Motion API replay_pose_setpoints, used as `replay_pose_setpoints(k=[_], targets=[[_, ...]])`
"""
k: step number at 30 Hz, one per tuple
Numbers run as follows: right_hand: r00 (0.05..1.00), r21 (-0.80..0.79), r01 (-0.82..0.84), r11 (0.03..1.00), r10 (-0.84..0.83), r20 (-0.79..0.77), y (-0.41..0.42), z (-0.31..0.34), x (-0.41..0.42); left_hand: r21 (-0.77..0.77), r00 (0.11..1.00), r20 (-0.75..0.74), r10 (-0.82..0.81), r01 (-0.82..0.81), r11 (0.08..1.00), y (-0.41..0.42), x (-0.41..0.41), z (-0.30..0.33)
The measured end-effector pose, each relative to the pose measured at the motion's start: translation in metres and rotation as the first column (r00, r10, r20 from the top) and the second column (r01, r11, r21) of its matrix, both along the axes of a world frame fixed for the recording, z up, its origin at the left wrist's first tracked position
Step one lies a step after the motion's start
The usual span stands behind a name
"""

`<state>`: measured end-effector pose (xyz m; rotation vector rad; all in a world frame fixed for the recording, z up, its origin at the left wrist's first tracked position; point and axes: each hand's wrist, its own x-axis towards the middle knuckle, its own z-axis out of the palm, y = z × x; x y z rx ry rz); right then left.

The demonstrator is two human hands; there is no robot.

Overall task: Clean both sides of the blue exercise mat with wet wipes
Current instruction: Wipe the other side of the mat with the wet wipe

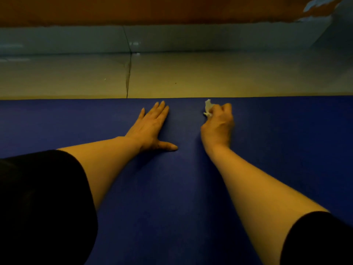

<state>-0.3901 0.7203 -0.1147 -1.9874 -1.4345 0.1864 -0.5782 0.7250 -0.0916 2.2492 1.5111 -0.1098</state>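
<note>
Two bare forearms reach forward over a blue exercise mat (172, 188) spread flat on a pale tiled floor (76, 77), its far edge near a low tiled wall base. The left hand (150, 129) presses flat, fingers straight. The right hand (217, 127), fingers curled, grips a crumpled white wet wipe (207, 109) against the mat near that edge. Black sleeves (38, 207) hide the upper arms; dim light blurs detail.

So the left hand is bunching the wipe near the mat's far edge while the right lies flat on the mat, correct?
Not quite: the hands are swapped. The head view shows the right hand bunching the wipe near the far edge of the mat, while the left hand lies flat on the mat.
</note>
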Motion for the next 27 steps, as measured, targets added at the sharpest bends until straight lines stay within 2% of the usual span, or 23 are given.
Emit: replay_pose_setpoints(k=[1,4,6,8,11,13,14,17,20,22,25,27], targets=[[0.999,0.035,-0.037,0.999,0.037,-0.009,-0.001,-0.001,-0.014,-0.010,1.000,0.011,0.000,0.000,1.000,0.002,0.000,-0.002],[0.923,0.081,-0.380,0.921,0.383,-0.027,-0.007,-0.008,-0.057,0.003,0.994,0.112,0.005,-0.006,1.000,0.003,-0.004,-0.007],[0.877,0.067,-0.481,0.874,0.480,0.023,0.002,-0.008,-0.057,0.019,0.987,0.161,0.016,-0.019,1.000,0.001,-0.006,-0.011],[0.910,0.084,-0.412,0.907,0.408,0.070,0.015,-0.008,-0.037,0.026,0.987,0.156,0.034,-0.039,0.999,0.000,-0.006,-0.013],[0.995,0.120,-0.095,0.988,0.096,-0.002,0.029,-0.009,-0.007,0.021,0.989,0.136,0.064,-0.067,0.998,0.001,-0.006,-0.013],[1.000,0.101,0.005,0.995,-0.005,-0.002,0.028,-0.010,-0.019,0.013,0.990,0.124,0.066,-0.068,0.998,0.003,-0.005,-0.013],[0.999,0.110,-0.035,0.993,0.035,-0.002,0.027,-0.011,-0.032,0.012,0.991,0.119,0.066,-0.068,0.998,0.003,-0.004,-0.012],[0.950,0.077,-0.313,0.947,0.314,0.008,0.028,-0.005,-0.066,0.011,0.993,0.100,0.070,-0.071,0.997,0.003,-0.002,-0.007],[0.906,-0.063,-0.405,0.912,0.409,0.110,0.043,0.006,-0.057,-0.046,0.998,0.056,0.032,-0.029,0.999,0.005,0.002,0.000],[0.924,-0.115,-0.339,0.934,0.354,0.145,0.047,0.010,-0.032,-0.069,0.998,-0.013,-0.061,0.060,0.996,0.004,0.009,0.003],[0.996,-0.102,-0.022,0.994,0.031,0.081,0.045,0.010,0.028,-0.074,0.983,-0.113,-0.145,0.137,0.988,0.003,0.023,0.003],[0.984,-0.147,0.176,0.973,-0.179,-0.010,0.047,0.007,0.052,-0.087,0.982,-0.134,-0.136,0.125,0.988,0.003,0.027,0.004]])
